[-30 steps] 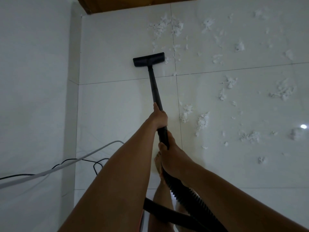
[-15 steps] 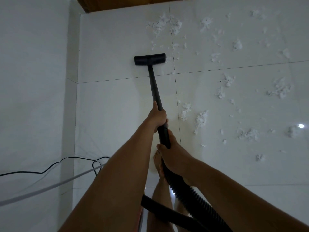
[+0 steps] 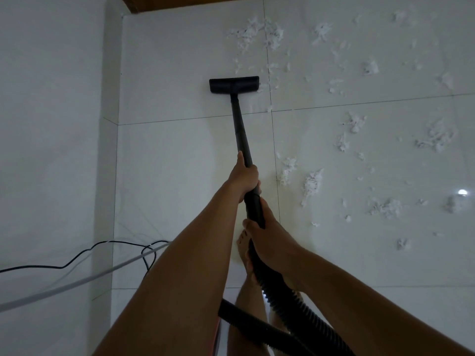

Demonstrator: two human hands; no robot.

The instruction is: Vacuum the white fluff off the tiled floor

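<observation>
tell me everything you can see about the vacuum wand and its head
The vacuum wand is a thin, straight, matt black tube, seemingly plastic, slanting away from the person. Its flat rectangular head sits on the tiled floor, at the left edge of the fluff. The left hand grips it higher, the right hand where the ribbed hose begins.

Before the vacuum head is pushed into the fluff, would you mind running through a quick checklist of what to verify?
1. Left hand gripping the wand: ok.
2. Right hand holding the hose end: ok.
3. Vacuum head flat on the tiled floor: looks ok.
4. White fluff left to the right of the head: not ok, plenty remains.
5. Black cable away from the sweep path: ok, it lies near the wall.
6. Suction running: cannot tell.
</observation>
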